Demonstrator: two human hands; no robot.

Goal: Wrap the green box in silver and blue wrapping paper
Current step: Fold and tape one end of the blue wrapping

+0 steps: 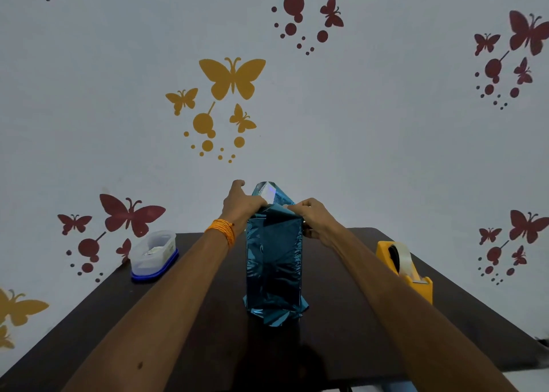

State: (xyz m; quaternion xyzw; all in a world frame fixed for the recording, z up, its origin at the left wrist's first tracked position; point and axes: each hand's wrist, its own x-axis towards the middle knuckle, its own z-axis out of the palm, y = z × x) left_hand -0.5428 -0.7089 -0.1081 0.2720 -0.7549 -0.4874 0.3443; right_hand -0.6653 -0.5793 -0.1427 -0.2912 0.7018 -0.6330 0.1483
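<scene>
Both hands fold the far end flaps: the left hand (242, 203) seemingly presses paper (273, 258) flat, fingers hidden; the right hand (312, 216) pinches a flap taut.

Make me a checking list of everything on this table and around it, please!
Surface: dark table, mostly bare.
Job's things: box wrapped in blue paper, lying lengthwise; no green shows.
Clutter: yellow tape dispenser on the right; clear tub with blue base on the left.
Hands: left hand and right hand pinch the paper at the far end.
Cables: nothing seen.
Surroundings: pale wall with butterfly decals.
</scene>
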